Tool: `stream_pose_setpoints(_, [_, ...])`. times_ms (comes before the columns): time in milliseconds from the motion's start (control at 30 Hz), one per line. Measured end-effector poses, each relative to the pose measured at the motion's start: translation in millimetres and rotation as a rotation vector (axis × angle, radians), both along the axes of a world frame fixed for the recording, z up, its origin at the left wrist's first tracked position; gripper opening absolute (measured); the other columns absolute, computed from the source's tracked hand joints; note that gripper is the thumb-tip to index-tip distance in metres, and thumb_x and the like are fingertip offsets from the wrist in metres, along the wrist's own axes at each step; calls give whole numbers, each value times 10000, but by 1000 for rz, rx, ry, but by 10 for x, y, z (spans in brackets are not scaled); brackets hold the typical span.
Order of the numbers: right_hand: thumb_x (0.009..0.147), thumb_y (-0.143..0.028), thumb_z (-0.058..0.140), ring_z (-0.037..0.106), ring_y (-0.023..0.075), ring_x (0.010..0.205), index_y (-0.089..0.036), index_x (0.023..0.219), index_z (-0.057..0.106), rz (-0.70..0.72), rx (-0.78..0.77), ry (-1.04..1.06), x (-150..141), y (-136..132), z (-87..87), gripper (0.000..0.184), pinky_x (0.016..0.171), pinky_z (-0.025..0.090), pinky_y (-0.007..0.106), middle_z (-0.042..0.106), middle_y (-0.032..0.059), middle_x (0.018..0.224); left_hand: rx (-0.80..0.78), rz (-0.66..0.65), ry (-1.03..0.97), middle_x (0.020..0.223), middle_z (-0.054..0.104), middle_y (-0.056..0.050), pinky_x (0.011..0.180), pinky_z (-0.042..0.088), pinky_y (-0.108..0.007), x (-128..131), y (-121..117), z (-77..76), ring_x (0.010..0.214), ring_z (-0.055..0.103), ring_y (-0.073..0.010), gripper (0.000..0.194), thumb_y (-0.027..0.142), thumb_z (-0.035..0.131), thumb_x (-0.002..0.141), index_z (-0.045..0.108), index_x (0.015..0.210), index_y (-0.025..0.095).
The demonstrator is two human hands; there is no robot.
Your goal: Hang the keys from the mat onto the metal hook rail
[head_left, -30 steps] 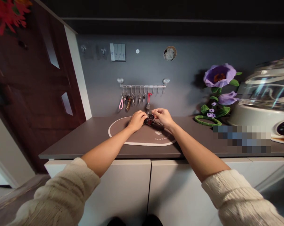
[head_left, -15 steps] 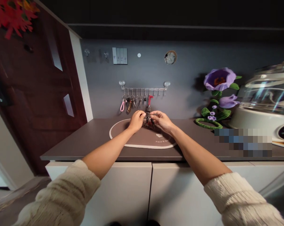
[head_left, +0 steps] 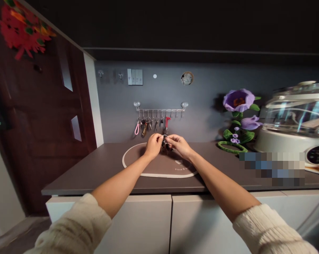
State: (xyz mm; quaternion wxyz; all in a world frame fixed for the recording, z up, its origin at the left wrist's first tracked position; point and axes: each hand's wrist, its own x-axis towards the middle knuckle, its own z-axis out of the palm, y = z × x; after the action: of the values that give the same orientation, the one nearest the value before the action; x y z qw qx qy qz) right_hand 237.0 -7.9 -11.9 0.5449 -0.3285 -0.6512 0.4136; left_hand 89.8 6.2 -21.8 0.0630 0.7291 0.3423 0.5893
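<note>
My left hand (head_left: 153, 145) and my right hand (head_left: 178, 146) meet over an oval brown mat (head_left: 151, 169) on the dark counter. Both pinch a small bunch of keys (head_left: 165, 144) on a metal ring, held between them just above the mat. Fingers of both hands are closed on it. On the grey wall right behind the hands hangs a chrome hook rail (head_left: 161, 110) with several key sets, one on a pink loop (head_left: 136, 128) and one on a red strap (head_left: 167, 121).
A dark wooden door (head_left: 40, 116) stands at the left. A purple fabric flower (head_left: 239, 100) with green stem sits right of the mat. A white appliance with a clear lid (head_left: 297, 123) is at the far right. White cabinet fronts (head_left: 154, 222) lie below the counter edge.
The hands have drawn closer together around the key bunch and lifted it slightly off the mat. The camera has tilted down a little, so everything sits lower in view.
</note>
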Motion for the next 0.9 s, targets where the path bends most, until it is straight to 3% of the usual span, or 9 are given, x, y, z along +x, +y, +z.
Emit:
stream_pose_setpoints(400, [549,-399,727,494,81,595,-152,690,609,-94,-5,120,3,-47,42,308,637,389,244,581,-14,650,54,92,90,783,564,-45,720,392,-266,-23,20,-80,776,513,-148,275,309,342,871,545,751,167])
stream_pose_setpoints(533, [577,-438,703,499,83,586,-156,709,591,-125,4,184,51,-27,101,331,609,392,237,578,-11,651,25,140,129,778,564,-44,699,386,-267,-43,57,-117,754,511,-150,253,295,361,860,552,750,170])
stream_pose_setpoints(767, [576,-428,698,444,63,493,-153,680,554,-161,34,202,201,123,336,328,489,334,198,534,-27,569,-23,163,176,743,553,-35,663,376,-256,-49,110,-164,702,505,-139,224,258,389,832,559,713,174])
stream_pose_setpoints(900, [634,-359,665,483,78,514,-162,705,534,-215,-14,217,247,223,518,247,499,367,199,555,-12,591,-38,153,177,745,554,-33,674,375,-256,-44,120,-173,716,508,-140,216,247,389,829,558,715,175])
